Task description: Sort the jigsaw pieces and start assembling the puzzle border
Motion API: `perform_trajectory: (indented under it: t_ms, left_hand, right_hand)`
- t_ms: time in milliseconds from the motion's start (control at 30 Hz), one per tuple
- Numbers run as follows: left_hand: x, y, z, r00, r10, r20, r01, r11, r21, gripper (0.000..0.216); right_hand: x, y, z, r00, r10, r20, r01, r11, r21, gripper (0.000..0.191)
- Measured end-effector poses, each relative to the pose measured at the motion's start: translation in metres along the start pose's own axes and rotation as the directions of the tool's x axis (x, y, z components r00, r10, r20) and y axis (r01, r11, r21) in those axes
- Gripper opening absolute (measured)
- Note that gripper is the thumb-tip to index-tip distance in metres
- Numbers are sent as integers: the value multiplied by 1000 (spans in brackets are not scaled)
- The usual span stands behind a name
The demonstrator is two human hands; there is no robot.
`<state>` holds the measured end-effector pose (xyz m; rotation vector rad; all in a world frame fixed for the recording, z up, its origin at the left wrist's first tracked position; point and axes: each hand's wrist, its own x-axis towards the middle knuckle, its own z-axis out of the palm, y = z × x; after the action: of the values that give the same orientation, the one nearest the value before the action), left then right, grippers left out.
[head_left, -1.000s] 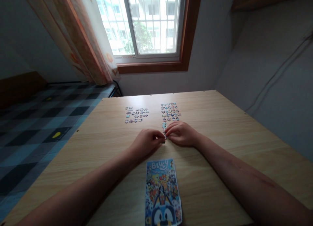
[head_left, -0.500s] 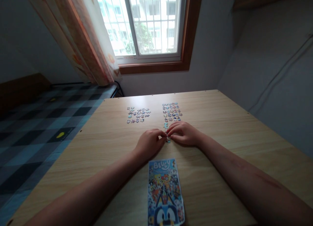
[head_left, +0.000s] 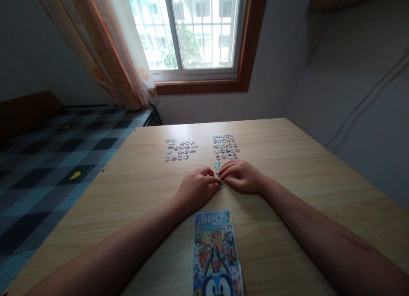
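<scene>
A short column of joined jigsaw puzzle pieces (head_left: 217, 164) lies on the wooden table, its lower part partly hidden by my fingers. From the left, my left hand (head_left: 198, 186) pinches at a jigsaw piece (head_left: 222, 185) at the column's near end. My right hand (head_left: 242, 175) meets it from the other side, fingers curled and closed on the same strip of pieces. Beyond the hands sit rows of loose jigsaw pieces (head_left: 225, 146), with a second group of loose pieces (head_left: 181, 150) to the left.
A picture card (head_left: 217, 253) printed "Bluey" lies in front of me between my forearms. The table (head_left: 134, 193) reaches toward a wall with a barred window (head_left: 204, 31). At left is a bed (head_left: 47, 176) with a checked cover, and a curtain (head_left: 105, 53) hangs above it.
My left fingertips have shifted slightly right and nearer, onto the column's near end. My right hand has stayed almost in place. The view has moved a little.
</scene>
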<state>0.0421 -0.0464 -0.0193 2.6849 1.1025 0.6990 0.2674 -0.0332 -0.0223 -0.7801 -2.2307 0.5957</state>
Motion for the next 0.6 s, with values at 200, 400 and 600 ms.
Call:
perform_trajectory:
  t_ms: [200,400,600]
  left_hand:
    - [1,4,-1,998,68,3,-68,996,52,16]
    - [1,7,-3,988,155,7,-154,981,120,17]
    - [0,16,-8,985,163,63,-173,962,213,21]
  right_hand:
    - [0,-1,0,1000,4,2,-4,1000,3,22]
    - [1,1,-1,1000,-6,8,5,1000,14,22]
    - [0,3,1,1000,-17,-3,17,1000,3,20]
